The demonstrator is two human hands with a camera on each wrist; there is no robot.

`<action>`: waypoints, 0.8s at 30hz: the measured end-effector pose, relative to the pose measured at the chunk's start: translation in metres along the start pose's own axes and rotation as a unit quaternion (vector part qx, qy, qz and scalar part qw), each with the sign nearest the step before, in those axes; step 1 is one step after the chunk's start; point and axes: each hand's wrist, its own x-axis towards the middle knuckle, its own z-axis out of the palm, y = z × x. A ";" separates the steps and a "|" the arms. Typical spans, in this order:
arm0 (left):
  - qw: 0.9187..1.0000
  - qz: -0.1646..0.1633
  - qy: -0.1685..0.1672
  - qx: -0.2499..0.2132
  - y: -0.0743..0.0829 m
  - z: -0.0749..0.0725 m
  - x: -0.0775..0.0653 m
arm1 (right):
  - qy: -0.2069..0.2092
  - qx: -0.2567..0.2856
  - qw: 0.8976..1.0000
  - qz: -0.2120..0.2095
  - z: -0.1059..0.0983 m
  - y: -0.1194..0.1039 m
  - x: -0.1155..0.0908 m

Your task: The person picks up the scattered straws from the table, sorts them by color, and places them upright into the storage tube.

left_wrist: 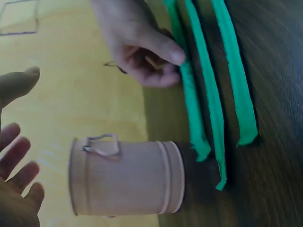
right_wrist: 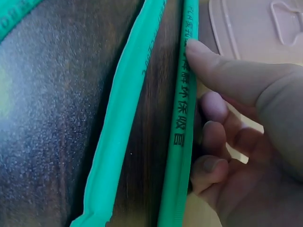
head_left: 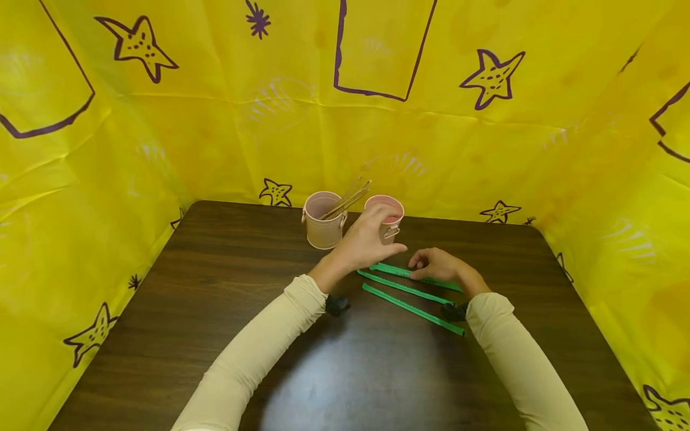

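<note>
The left hand [head_left: 366, 239] is hovering wide-spread near a bucket [left_wrist: 127, 177]; the right hand [head_left: 441, 266] is touching a straw [right_wrist: 177, 137], pinch unclear.

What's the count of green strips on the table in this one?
3: the far strip, partly covered by the right hand; the middle strip; and the near strip, closest to the wearer. No others show.

A green-wrapped straw [right_wrist: 177, 161] with dark print touches the right hand [head_left: 439, 266]; two matching straws [head_left: 412, 309] lie on its near side. A pink pail [left_wrist: 128, 177] stands upright near the left hand [head_left: 363, 239].
</note>
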 end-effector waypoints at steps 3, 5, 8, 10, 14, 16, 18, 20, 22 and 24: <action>1.000 -0.007 -0.003 0.018 -0.005 0.005 0.011 | -0.010 -0.004 1.000 0.005 -0.001 0.001 0.001; 1.000 -0.024 0.002 0.017 -0.009 0.010 0.018 | -0.019 -0.008 1.000 0.008 -0.002 0.000 0.002; 0.997 -0.070 0.004 0.008 -0.016 0.015 0.028 | -0.031 -0.004 0.999 0.004 -0.002 -0.002 0.003; 0.995 -0.100 0.009 -0.003 -0.022 0.020 0.034 | -0.036 0.002 0.999 0.000 -0.002 -0.003 0.002; 0.987 -0.151 0.027 -0.039 -0.032 0.027 0.043 | -0.027 0.007 1.000 -0.002 -0.001 -0.002 0.000; 0.983 -0.171 0.035 -0.063 -0.037 0.030 0.044 | -0.022 0.008 1.000 -0.004 0.000 -0.002 -0.001; 0.979 -0.186 0.037 -0.076 -0.041 0.032 0.045 | -0.018 0.010 1.000 -0.008 0.000 0.000 -0.001; 0.976 -0.195 0.042 -0.089 -0.046 0.034 0.045 | -0.016 0.011 1.000 -0.010 0.000 0.001 -0.002; 0.973 -0.202 0.047 -0.098 -0.051 0.036 0.044 | -0.017 0.021 1.000 -0.005 -0.001 0.003 -0.003; 0.970 -0.209 0.051 -0.110 -0.054 0.038 0.044 | -0.020 0.039 0.999 0.002 -0.003 0.006 -0.006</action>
